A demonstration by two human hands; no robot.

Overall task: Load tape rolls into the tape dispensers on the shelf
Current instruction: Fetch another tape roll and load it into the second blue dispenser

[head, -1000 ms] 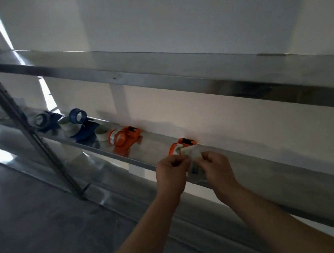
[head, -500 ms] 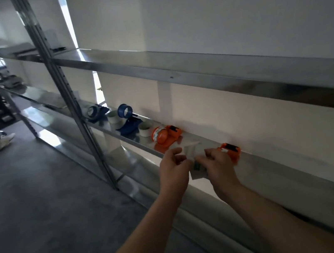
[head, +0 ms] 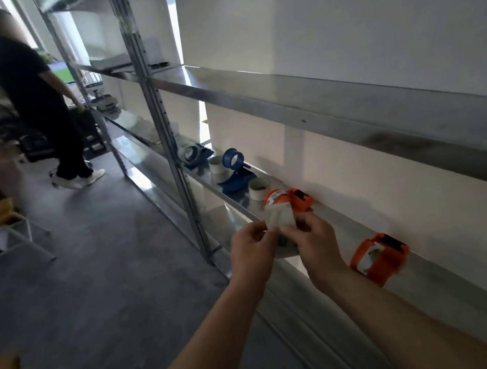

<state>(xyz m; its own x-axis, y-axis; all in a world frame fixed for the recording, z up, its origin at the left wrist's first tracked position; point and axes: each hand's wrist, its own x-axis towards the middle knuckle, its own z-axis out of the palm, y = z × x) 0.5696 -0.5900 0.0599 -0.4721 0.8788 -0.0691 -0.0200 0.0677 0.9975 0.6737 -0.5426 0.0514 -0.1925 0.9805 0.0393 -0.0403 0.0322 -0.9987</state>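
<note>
Tape roll [head: 279,219] is pinched between both hands just in front of the shelf [head: 461,280] edge. The left hand [head: 250,248] and right hand [head: 313,241] each have fingers curled onto it. It's blurry and its lower half is hidden by knuckles. An orange dispenser [head: 379,255] lies on the shelf at about 4 o'clock from the hands, and a second orange dispenser [head: 300,200] peeks out at 12, half covered.

tape roll [head: 279,218] | carried left, away from right orange dispenser [head: 379,253] | now before left orange dispenser [head: 297,199]
</note>
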